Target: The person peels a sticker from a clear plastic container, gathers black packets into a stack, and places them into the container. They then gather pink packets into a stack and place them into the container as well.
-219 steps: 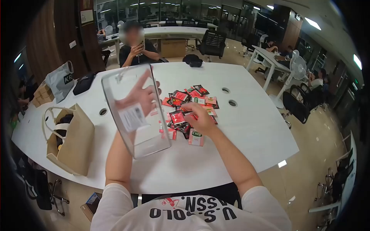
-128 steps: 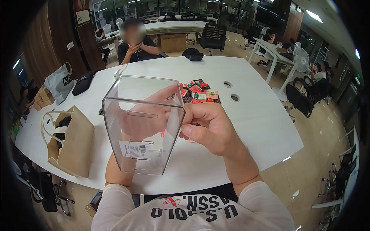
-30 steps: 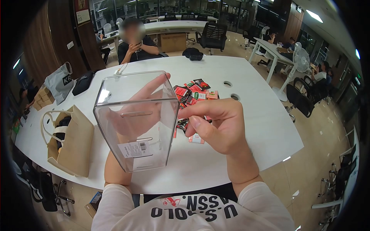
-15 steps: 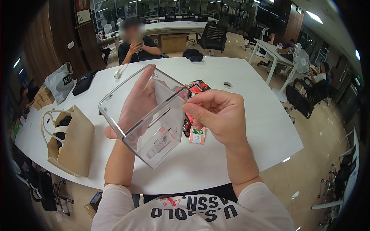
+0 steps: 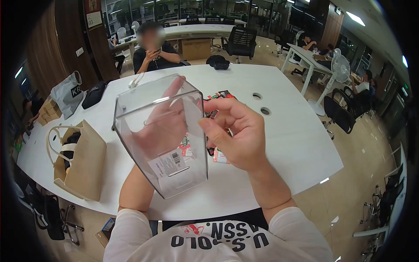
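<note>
A clear plastic storage box [image 5: 168, 177] is held tilted above the table, with a white barcode label showing through its wall. My left hand [image 5: 159, 124] grips it from behind and is seen through the plastic, fingertips at the top edge. My right hand [image 5: 240, 131] is at the box's right edge, thumb and forefinger closed on it with the other fingers curled. Behind the box and my right hand, a pile of small red and black packets [image 5: 220, 97] is partly hidden. A pink and white packet with a green "Cozy" label [image 5: 221, 157] lies nearest me.
On the white table [image 5: 301, 153] a beige tote bag [image 5: 85, 166] stands at left, with a grey bag [image 5: 68, 94] and black pouch [image 5: 94, 94] behind. A black case [image 5: 218, 62] lies at the far edge. Across sits a person [image 5: 156, 54]. A white fan [image 5: 340, 67] stands at right.
The box has turned from a slant to more upright, its label now facing me. My right hand has shifted slightly left along with its edge.
</note>
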A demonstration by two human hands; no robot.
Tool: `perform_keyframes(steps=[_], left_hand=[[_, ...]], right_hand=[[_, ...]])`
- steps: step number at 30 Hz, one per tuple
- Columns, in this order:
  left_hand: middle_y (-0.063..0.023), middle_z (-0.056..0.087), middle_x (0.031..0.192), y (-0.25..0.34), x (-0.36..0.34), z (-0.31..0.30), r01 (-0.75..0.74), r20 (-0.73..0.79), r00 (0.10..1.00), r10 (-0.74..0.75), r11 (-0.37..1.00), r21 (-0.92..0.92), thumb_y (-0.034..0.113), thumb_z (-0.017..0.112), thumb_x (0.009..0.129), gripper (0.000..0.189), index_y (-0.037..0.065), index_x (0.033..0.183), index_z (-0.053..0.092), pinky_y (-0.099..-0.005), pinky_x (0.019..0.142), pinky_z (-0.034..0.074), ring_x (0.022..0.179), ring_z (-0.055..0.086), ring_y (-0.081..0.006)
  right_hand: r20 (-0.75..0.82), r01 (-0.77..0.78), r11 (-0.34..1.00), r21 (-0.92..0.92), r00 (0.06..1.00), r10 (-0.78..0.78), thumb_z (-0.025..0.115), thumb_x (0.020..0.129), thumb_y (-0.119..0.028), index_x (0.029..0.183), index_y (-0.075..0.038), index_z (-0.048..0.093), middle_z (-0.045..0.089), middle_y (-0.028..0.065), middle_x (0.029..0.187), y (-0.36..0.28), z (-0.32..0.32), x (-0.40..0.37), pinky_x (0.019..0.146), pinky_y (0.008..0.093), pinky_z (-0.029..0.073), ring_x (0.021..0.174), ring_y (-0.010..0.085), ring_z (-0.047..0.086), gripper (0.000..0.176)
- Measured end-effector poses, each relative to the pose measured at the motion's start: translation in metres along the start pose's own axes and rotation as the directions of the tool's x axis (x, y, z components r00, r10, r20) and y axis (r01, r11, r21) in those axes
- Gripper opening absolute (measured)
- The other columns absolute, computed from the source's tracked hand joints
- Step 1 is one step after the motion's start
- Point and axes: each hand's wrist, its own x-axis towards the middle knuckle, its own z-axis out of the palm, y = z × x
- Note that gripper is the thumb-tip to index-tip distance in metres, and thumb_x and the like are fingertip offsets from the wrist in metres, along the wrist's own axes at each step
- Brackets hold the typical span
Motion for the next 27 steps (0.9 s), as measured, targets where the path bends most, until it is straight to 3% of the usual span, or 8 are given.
perform_keyframes(steps=[1, 3, 5, 17, 27], left_hand=[[-0.0188, 0.048, 0.156, -0.003, 0.002, 0.004, 0.021, 0.043, 0.999, -0.017, 0.996, -0.088, 0.095, 0.064, 0.066, 0.145, 0.003, 0.168, 0.019, -0.0467, 0.117, 0.044, 0.143, 0.049, -0.0311], [-0.015, 0.05, 0.145, -0.005, 0.005, 0.023, 0.066, -0.047, 0.997, -0.069, 0.996, -0.068, 0.093, 0.071, 0.06, 0.149, 0.004, 0.168, 0.02, -0.0433, 0.11, 0.046, 0.131, 0.052, -0.0276], [-0.007, 0.056, 0.124, 0.002, 0.008, 0.058, 0.146, -0.317, 0.943, -0.098, 0.981, 0.131, 0.086, 0.086, 0.049, 0.156, 0.006, 0.167, 0.021, -0.0371, 0.096, 0.048, 0.11, 0.056, -0.0208], [-0.0081, 0.051, 0.115, 0.002, 0.003, 0.046, 0.104, -0.291, 0.953, -0.081, 0.992, 0.065, 0.083, 0.089, 0.048, 0.151, 0.006, 0.164, 0.029, -0.0328, 0.091, 0.045, 0.106, 0.05, -0.0223], [-0.0068, 0.049, 0.114, -0.002, 0.005, 0.045, 0.108, -0.282, 0.957, -0.062, 0.983, 0.149, 0.085, 0.086, 0.05, 0.15, 0.007, 0.164, 0.029, -0.0316, 0.086, 0.041, 0.1, 0.045, -0.0216]], right_hand=[[-0.016, 0.017, 0.999, -0.028, 1.0, -0.017, 0.078, 0.095, -0.005, 0.114, 0.001, 0.07, 0.067, -0.0016, 0.066, 0.001, 0.004, -0.001, 0.058, 0.0195, 0.047, 0.059, 0.0008, 0.059, 0.022], [-0.035, 0.069, 0.995, -0.067, 0.997, -0.072, 0.078, 0.093, -0.005, 0.117, 0.002, 0.069, 0.065, -0.002, 0.064, 0.003, 0.01, -0.003, 0.059, 0.0195, 0.047, 0.058, 0.0008, 0.058, 0.026], [-0.039, 0.143, 0.986, -0.09, 0.988, -0.147, 0.078, 0.091, -0.003, 0.119, 0.002, 0.069, 0.064, -0.0017, 0.062, 0.002, 0.015, -0.005, 0.06, 0.0197, 0.048, 0.056, 0.0013, 0.057, 0.029], [-0.097, 0.285, 0.937, -0.203, 0.946, -0.309, 0.079, 0.09, 0.0, 0.118, 0.001, 0.07, 0.061, -0.0002, 0.059, 0.005, 0.026, -0.016, 0.055, 0.0208, 0.048, 0.054, 0.0026, 0.057, 0.029], [-0.148, 0.366, 0.897, -0.247, 0.901, -0.408, 0.08, 0.087, 0.005, 0.108, 0.0, 0.073, 0.062, -0.0002, 0.06, 0.011, 0.029, -0.015, 0.052, 0.0205, 0.047, 0.053, 0.0015, 0.057, 0.022]])
